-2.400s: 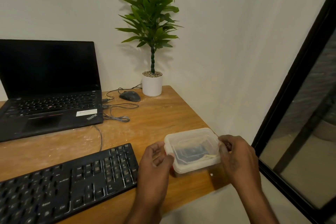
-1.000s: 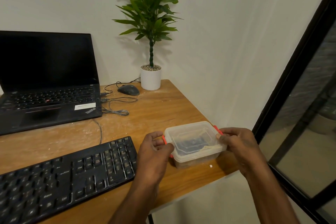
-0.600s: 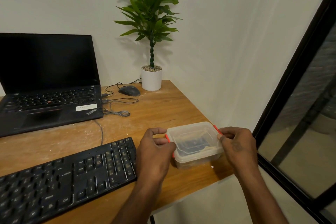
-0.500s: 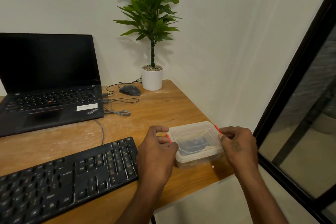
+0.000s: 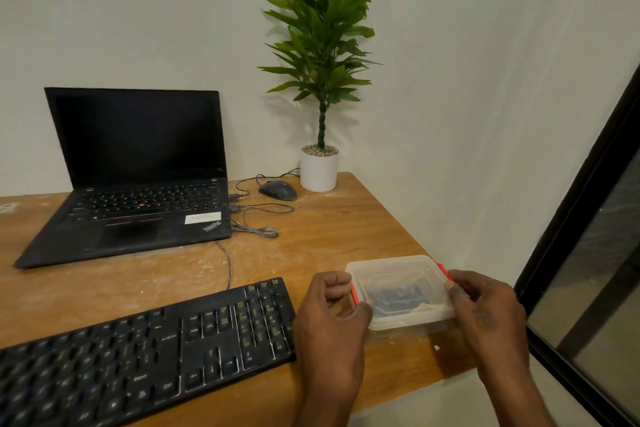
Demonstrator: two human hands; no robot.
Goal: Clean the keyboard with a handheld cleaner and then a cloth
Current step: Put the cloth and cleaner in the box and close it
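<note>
Lower right of frame: lidded plastic box (image 5: 398,291), light, stiff, probably slick, gripped at its red side clips by left hand (image 5: 332,319) and right hand (image 5: 485,315); black keyboard (image 5: 138,354) lower left, untouched.

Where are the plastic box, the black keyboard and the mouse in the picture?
plastic box (image 5: 398,279), head view, on its clear lid.
black keyboard (image 5: 145,354), head view, on the middle keys.
mouse (image 5: 278,190), head view, on its dark top.
</note>
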